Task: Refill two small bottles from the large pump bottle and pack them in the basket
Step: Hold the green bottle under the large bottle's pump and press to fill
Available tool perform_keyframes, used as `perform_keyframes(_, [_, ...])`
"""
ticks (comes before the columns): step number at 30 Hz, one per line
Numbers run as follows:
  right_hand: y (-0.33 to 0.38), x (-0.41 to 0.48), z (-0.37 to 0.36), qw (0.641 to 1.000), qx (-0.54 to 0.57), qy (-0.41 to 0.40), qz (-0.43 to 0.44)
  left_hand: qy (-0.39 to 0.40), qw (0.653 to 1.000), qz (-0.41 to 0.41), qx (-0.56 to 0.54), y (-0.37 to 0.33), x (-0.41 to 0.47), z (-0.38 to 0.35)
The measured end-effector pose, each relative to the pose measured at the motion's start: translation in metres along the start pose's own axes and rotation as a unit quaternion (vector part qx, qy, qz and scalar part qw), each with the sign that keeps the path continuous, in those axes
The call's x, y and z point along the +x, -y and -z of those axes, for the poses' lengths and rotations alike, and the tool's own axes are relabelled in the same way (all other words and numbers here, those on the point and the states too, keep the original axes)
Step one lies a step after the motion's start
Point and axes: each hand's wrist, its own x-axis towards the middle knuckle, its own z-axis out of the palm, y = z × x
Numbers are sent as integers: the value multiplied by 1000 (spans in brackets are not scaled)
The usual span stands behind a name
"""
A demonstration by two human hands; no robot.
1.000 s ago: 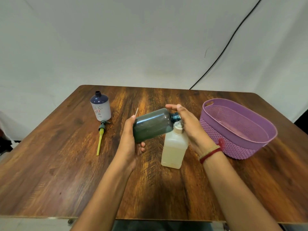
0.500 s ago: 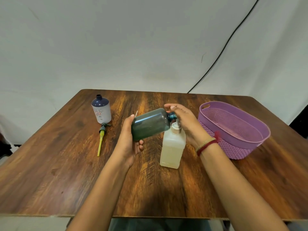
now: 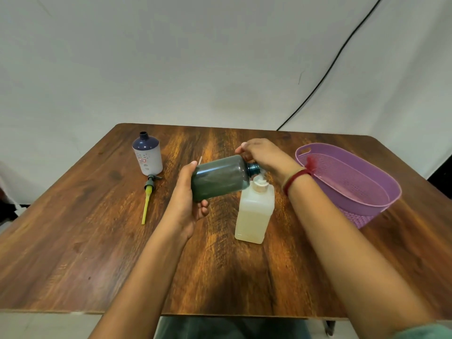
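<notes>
Dark bottle (image 3: 219, 177) tilted, base gripped in my left hand (image 3: 187, 206), fingers curled; right hand (image 3: 266, 155) fingers curl over its neck, pump bottle (image 3: 254, 214) beneath; hold unclear.

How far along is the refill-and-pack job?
Done: both small bottles uncapped; the white bottle stands open, a loose pump beside it. In hand: left hand tilts the dark green bottle to the large pump bottle, right hand gripping its pump head. Left: likely the white bottle, capping, packing; the basket holds no bottle.
</notes>
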Motion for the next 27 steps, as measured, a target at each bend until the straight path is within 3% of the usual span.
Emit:
perform_keyframes(9, [-16,4,-6,997,46,-65,8,3,1000,12,9,6,5,2])
perform_keyframes(12, [-9,0,1,998,53,-17,6,29,999,19,-12,5,6,4])
perform_keyframes(15, [-11,-5,1,988,147,49,-20,57,997,31,-42,6,7,5])
perform_keyframes(20, [-28,-3,-5,964,234,-80,98,62,994,50,-71,10,10,5])
perform_keyframes(27, [-31,-5,-5,972,199,-77,102,45,996,45,-55,7,12,4])
